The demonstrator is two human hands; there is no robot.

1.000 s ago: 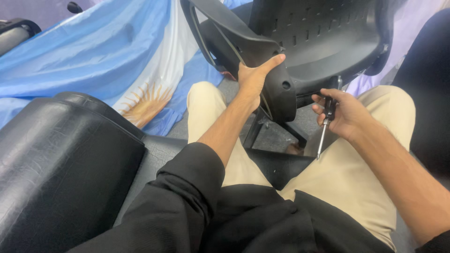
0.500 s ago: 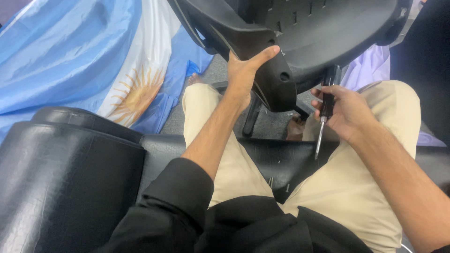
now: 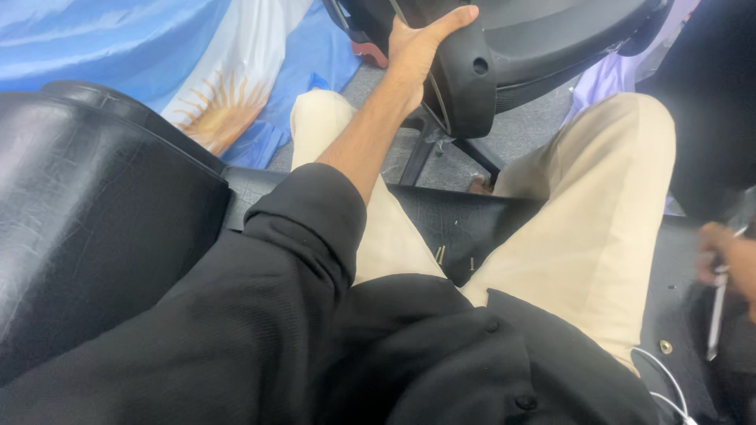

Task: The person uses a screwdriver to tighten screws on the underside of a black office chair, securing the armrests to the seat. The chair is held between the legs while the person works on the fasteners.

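My left hand (image 3: 417, 49) grips the edge of a black plastic office chair part (image 3: 520, 55) held up in front of my knees, thumb along its rim. At the far right edge, low beside my thigh, my right hand (image 3: 728, 256) is blurred and holds a screwdriver (image 3: 715, 315) with its shaft pointing down. I sit on a black leather seat (image 3: 449, 216) in beige trousers, and several small screws (image 3: 441, 253) lie on the seat between my legs.
A black leather armrest (image 3: 94, 205) fills the left. Blue and white cloth with a yellow sun (image 3: 213, 94) lies on the grey floor behind it. A small washer (image 3: 666, 346) and a white cable (image 3: 657, 382) rest at the lower right.
My right hand has swung away from the chair part, down and out to the right edge, still holding the screwdriver. My left hand keeps its grip while the view tilted down.
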